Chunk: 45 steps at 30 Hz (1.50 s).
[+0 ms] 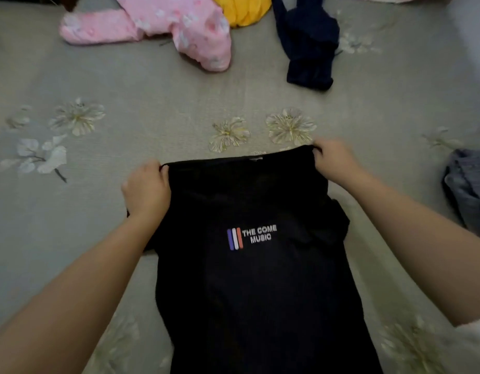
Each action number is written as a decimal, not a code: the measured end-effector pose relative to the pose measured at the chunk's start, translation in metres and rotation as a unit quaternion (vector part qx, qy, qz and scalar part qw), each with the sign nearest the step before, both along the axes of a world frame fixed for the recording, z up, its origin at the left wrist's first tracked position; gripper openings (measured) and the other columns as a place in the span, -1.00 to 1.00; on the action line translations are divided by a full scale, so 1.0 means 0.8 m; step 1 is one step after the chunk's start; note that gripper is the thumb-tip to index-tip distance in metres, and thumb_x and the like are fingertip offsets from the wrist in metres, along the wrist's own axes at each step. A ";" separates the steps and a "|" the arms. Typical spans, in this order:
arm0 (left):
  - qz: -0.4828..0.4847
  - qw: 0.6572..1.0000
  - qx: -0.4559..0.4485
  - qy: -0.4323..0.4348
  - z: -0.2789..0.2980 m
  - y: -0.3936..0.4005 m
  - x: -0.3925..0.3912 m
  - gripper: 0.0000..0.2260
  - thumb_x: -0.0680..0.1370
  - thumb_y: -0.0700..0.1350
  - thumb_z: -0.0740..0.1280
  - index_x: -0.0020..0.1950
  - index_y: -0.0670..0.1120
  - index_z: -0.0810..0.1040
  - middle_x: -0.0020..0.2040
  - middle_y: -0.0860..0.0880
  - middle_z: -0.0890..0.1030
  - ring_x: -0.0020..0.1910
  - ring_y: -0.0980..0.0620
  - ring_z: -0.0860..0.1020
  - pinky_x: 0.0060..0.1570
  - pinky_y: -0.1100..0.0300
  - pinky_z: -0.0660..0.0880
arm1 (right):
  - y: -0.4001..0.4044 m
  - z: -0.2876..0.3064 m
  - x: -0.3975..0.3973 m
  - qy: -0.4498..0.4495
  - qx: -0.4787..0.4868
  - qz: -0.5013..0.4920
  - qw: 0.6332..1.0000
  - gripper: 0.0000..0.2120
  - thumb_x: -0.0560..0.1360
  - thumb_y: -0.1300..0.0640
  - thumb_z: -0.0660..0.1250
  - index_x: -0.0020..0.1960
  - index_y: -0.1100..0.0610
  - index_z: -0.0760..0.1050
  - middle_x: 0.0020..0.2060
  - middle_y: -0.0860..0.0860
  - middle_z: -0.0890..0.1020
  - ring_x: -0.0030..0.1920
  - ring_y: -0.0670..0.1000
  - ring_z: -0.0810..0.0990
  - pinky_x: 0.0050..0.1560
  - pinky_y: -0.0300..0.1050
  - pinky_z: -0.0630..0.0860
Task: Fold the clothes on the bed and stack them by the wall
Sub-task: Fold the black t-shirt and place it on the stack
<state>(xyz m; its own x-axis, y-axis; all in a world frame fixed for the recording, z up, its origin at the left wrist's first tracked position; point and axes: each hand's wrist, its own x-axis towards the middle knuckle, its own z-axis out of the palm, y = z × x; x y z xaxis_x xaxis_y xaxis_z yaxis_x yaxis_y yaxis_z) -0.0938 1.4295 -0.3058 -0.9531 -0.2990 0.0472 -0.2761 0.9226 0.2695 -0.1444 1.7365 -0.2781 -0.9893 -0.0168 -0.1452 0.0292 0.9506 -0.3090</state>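
Note:
A black T-shirt (249, 279) with a small white "THE COME MUSIC" print and red, white and blue bars lies lengthwise on the bed, its collar end pointing away from me. My left hand (147, 188) grips the shirt's far left corner at the shoulder. My right hand (334, 160) grips the far right corner, slightly farther from me. The far edge is pulled taut between the two hands. The sleeves look tucked under at both sides.
The bed is covered by a grey sheet (152, 103) with pale flower prints. At the far edge lie a pink flowered garment (163, 28), a yellow garment (244, 9) and a dark navy garment (309, 41). A grey-blue garment (468, 184) sits at the right edge.

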 end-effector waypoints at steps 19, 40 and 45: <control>0.000 0.998 -0.056 -0.002 -0.197 -0.007 -0.152 -0.74 0.60 -0.12 0.12 -0.01 -0.31 0.46 0.02 -0.34 0.43 0.03 -0.27 0.37 -0.01 -0.11 0.23 | -0.014 -0.192 -0.169 0.001 0.170 0.044 0.984 -0.73 0.44 0.37 0.17 0.13 0.30 0.39 0.09 0.27 0.49 0.11 0.28 0.47 0.00 0.11 0.41; -0.058 0.996 -0.001 -0.061 -0.174 -0.025 -0.165 -0.67 0.61 -0.02 0.07 0.11 -0.22 0.48 0.09 -0.18 0.48 0.10 -0.13 0.39 0.06 0.07 0.24 | -0.203 -0.219 -0.026 -0.003 0.041 0.110 0.993 -0.50 0.52 -0.10 0.02 0.40 0.04 0.31 0.43 0.05 0.30 0.45 0.18 0.20 0.36 0.19 -0.11; -0.144 0.940 0.082 -0.297 -0.126 -0.112 -0.128 -0.68 0.54 0.05 0.22 0.19 -0.11 0.49 0.09 -0.09 0.57 0.09 -0.11 0.51 0.00 0.12 0.38 | -0.203 -0.223 -0.029 -0.032 0.063 0.097 0.993 -0.44 0.50 -0.15 -0.06 0.47 -0.01 0.15 0.49 -0.02 0.13 0.50 0.11 0.01 0.41 0.17 -0.22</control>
<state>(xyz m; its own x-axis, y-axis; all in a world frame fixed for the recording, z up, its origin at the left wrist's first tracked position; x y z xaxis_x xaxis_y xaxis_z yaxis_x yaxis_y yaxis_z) -0.1961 1.3402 -0.4062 -0.8389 0.0197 -0.5439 -0.1676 0.9415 0.2925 -0.1674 1.5739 -0.4564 -0.9576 -0.1845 -0.2214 -0.1432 0.9713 -0.1901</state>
